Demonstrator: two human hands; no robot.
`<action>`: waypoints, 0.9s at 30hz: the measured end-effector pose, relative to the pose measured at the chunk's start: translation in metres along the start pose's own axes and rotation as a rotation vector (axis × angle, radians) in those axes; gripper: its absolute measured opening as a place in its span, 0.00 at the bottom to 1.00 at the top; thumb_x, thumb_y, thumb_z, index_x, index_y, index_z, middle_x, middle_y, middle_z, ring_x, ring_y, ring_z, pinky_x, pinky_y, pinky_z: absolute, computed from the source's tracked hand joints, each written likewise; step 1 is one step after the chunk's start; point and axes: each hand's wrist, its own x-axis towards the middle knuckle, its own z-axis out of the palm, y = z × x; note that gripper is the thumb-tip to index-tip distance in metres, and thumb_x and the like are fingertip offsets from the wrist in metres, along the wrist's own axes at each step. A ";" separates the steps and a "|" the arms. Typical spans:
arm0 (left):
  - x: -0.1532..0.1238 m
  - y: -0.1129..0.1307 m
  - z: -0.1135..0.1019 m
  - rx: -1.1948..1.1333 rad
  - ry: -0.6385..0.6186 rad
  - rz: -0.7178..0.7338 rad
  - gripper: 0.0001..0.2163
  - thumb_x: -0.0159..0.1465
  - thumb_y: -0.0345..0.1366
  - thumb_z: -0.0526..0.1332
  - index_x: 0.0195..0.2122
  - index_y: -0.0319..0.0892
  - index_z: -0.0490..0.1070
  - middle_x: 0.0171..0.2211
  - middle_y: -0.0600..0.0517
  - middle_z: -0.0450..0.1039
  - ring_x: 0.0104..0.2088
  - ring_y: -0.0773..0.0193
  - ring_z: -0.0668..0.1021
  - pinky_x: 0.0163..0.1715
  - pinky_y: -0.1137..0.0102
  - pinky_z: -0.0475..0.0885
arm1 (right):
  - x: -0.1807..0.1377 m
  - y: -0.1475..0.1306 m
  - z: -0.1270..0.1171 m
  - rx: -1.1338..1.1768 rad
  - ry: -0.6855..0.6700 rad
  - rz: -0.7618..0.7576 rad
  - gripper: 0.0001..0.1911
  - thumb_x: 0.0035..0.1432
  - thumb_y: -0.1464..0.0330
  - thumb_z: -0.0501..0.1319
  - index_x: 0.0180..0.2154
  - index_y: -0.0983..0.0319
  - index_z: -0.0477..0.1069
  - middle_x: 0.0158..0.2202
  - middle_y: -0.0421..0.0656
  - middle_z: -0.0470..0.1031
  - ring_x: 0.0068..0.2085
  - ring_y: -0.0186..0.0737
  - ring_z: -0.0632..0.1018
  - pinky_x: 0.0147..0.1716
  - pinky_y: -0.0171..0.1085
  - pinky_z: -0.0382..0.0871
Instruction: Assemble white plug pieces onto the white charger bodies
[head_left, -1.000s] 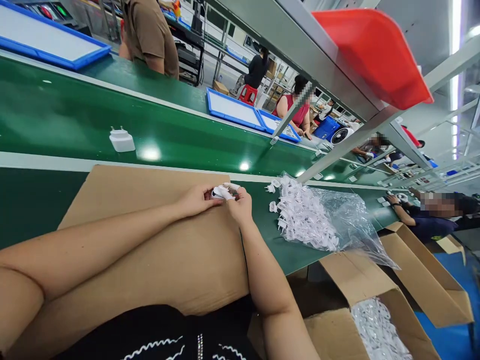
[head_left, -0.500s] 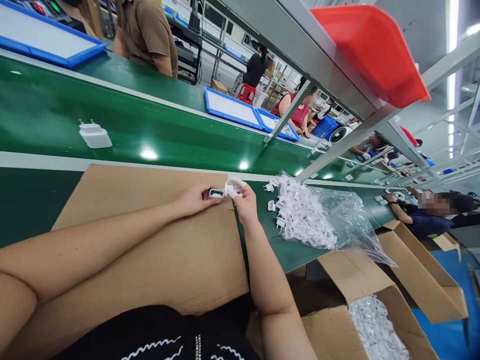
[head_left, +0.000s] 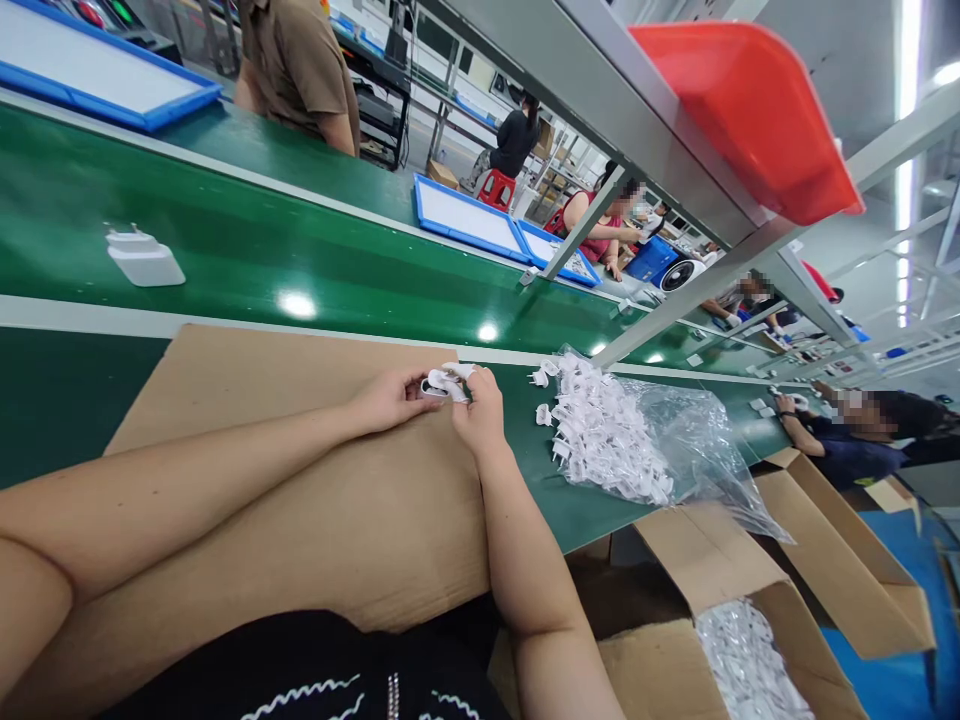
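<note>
White plug part (head_left: pixel 442 384) pinched between both hands' grips.

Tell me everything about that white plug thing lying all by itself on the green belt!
The white charger is a small, smooth block that looks like plastic, with two thin prongs poking out at its far end. It lies flat on the shiny green conveyor belt, far left in the picture, beyond the cardboard sheet. Nothing touches it but the belt; no hand is near it.
</note>
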 end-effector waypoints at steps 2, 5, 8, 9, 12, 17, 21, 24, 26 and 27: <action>0.001 -0.002 0.001 -0.012 0.001 0.012 0.23 0.60 0.54 0.68 0.50 0.43 0.75 0.28 0.53 0.71 0.27 0.63 0.69 0.27 0.71 0.63 | 0.000 -0.001 0.000 -0.046 -0.037 -0.016 0.22 0.60 0.79 0.54 0.53 0.63 0.73 0.45 0.48 0.76 0.45 0.46 0.71 0.46 0.42 0.69; 0.001 -0.003 0.001 -0.019 0.002 0.021 0.25 0.60 0.54 0.67 0.50 0.42 0.75 0.29 0.52 0.72 0.28 0.63 0.70 0.27 0.71 0.63 | 0.001 -0.003 0.000 -0.120 -0.123 -0.003 0.22 0.59 0.80 0.54 0.52 0.63 0.74 0.44 0.48 0.75 0.44 0.47 0.70 0.45 0.41 0.68; 0.001 -0.002 0.001 -0.015 0.002 0.013 0.24 0.60 0.54 0.67 0.49 0.41 0.75 0.28 0.53 0.71 0.27 0.63 0.69 0.27 0.71 0.63 | 0.003 -0.007 0.001 -0.173 -0.157 0.026 0.23 0.58 0.81 0.54 0.53 0.62 0.74 0.45 0.48 0.75 0.45 0.48 0.69 0.45 0.41 0.67; 0.001 -0.002 0.001 -0.021 -0.001 0.014 0.23 0.60 0.53 0.67 0.48 0.41 0.75 0.28 0.53 0.71 0.27 0.63 0.70 0.27 0.71 0.63 | 0.004 -0.008 0.002 -0.186 -0.165 0.030 0.24 0.58 0.81 0.54 0.53 0.62 0.74 0.45 0.48 0.75 0.45 0.48 0.69 0.45 0.41 0.67; 0.002 -0.005 0.001 -0.052 -0.013 0.026 0.23 0.59 0.52 0.67 0.48 0.40 0.75 0.31 0.51 0.74 0.29 0.62 0.72 0.29 0.70 0.66 | 0.006 -0.011 0.003 -0.233 -0.190 0.024 0.25 0.55 0.82 0.54 0.52 0.63 0.74 0.44 0.47 0.75 0.44 0.48 0.68 0.45 0.40 0.67; -0.001 -0.002 0.004 0.025 0.022 0.059 0.19 0.63 0.50 0.64 0.47 0.41 0.76 0.35 0.50 0.77 0.32 0.60 0.75 0.34 0.69 0.69 | 0.006 -0.015 0.004 -0.293 -0.186 0.014 0.24 0.53 0.83 0.55 0.49 0.63 0.75 0.44 0.48 0.77 0.44 0.48 0.70 0.44 0.40 0.67; -0.009 0.014 0.002 0.258 0.044 0.077 0.12 0.64 0.45 0.62 0.42 0.42 0.77 0.36 0.50 0.79 0.35 0.58 0.78 0.35 0.69 0.69 | 0.003 -0.015 0.005 -0.287 -0.128 0.020 0.19 0.54 0.81 0.57 0.45 0.62 0.76 0.42 0.48 0.78 0.43 0.47 0.73 0.42 0.40 0.67; -0.010 0.025 -0.002 0.420 0.047 0.088 0.11 0.65 0.43 0.62 0.41 0.43 0.77 0.39 0.49 0.80 0.39 0.56 0.79 0.36 0.68 0.69 | 0.004 -0.011 0.010 -0.283 -0.088 0.045 0.19 0.51 0.81 0.57 0.42 0.61 0.77 0.39 0.47 0.78 0.41 0.47 0.74 0.39 0.39 0.66; -0.011 0.030 -0.005 0.483 0.028 0.093 0.11 0.65 0.44 0.63 0.42 0.43 0.77 0.42 0.48 0.80 0.42 0.54 0.80 0.38 0.68 0.70 | 0.003 -0.009 0.013 -0.255 -0.064 0.059 0.20 0.49 0.80 0.56 0.41 0.60 0.77 0.38 0.46 0.79 0.41 0.47 0.75 0.38 0.38 0.66; -0.012 0.031 -0.006 0.502 0.025 0.091 0.12 0.64 0.44 0.63 0.42 0.43 0.77 0.42 0.47 0.80 0.43 0.53 0.80 0.39 0.67 0.71 | 0.002 -0.007 0.014 -0.232 -0.051 0.068 0.21 0.48 0.80 0.55 0.42 0.60 0.77 0.39 0.45 0.79 0.42 0.46 0.76 0.38 0.38 0.67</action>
